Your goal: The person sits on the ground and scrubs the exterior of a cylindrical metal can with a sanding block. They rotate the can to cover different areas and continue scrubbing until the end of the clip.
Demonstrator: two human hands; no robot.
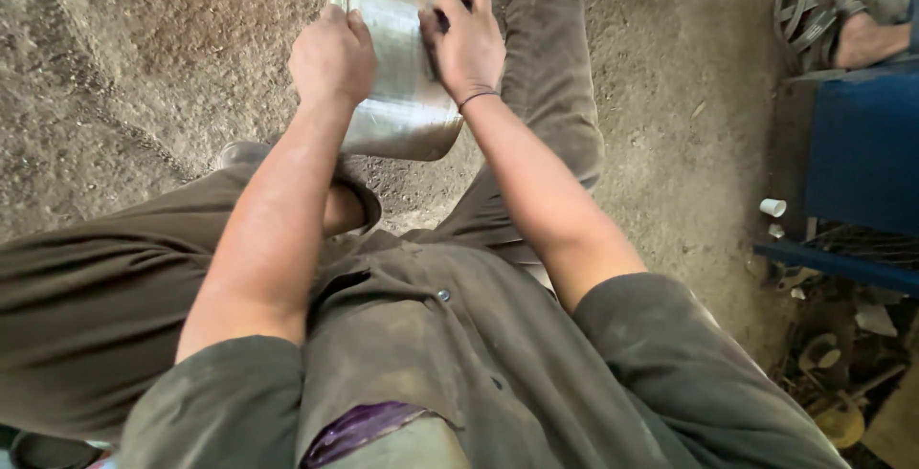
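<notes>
A shiny round metal vessel (402, 77) is held up in front of me over my knees, tilted on its side. My left hand (333, 55) grips its left wall with fingers curled over the rim. My right hand (466, 40) presses on the right side of the vessel, with a small dark object pinched in the fingers against the metal. A thin band circles my right wrist. I am seated in drab olive clothes, legs spread.
Bare dirt floor (144, 67) lies below. A blue metal frame (862, 158) stands at the right, with another person's sandalled foot (866, 33) above it, a small white cup (773, 207) beside it and scrap pieces (842, 373) underneath.
</notes>
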